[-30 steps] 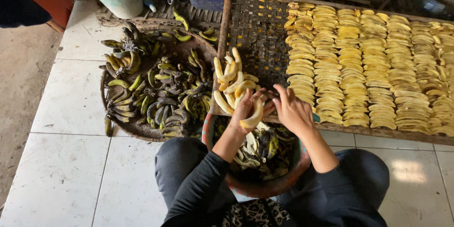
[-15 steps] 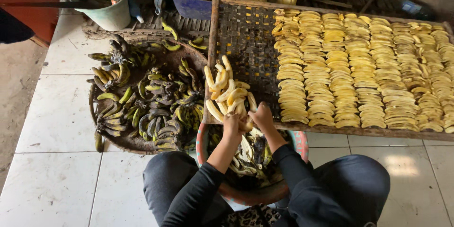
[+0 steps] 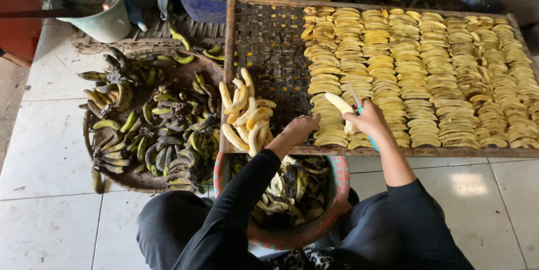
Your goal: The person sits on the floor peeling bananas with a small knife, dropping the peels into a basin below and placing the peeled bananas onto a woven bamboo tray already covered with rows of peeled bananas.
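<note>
— Head view, looking down: what does the right hand [image 3: 368, 119] have in its grip?

— A peeled banana [image 3: 340, 103], pale yellow, pinched in closed fingers above the woven drying rack [image 3: 269, 51]. A thin blue-handled knife [image 3: 371, 142] seems to sit in the same hand; its blade is too small to make out.

— And the left hand [image 3: 300, 129]?

— Fingers curled loosely, resting at the front edge of the rack, just beside the pile of peeled bananas [image 3: 245, 115]. I cannot tell whether it holds anything.

— Where is the banana over the rack?

— Next to the leftmost row of flattened banana slices [image 3: 426, 73], which cover the right part of the rack. The left part is bare weave.

— What lies around the person?

— A round basin of dark peels [image 3: 292, 191] sits between the knees, on the tiled floor [image 3: 45, 152]. To the left, a flat basket of unpeeled green-black bananas [image 3: 151, 129]. A pale bucket [image 3: 101, 8] stands at the far left corner.
</note>
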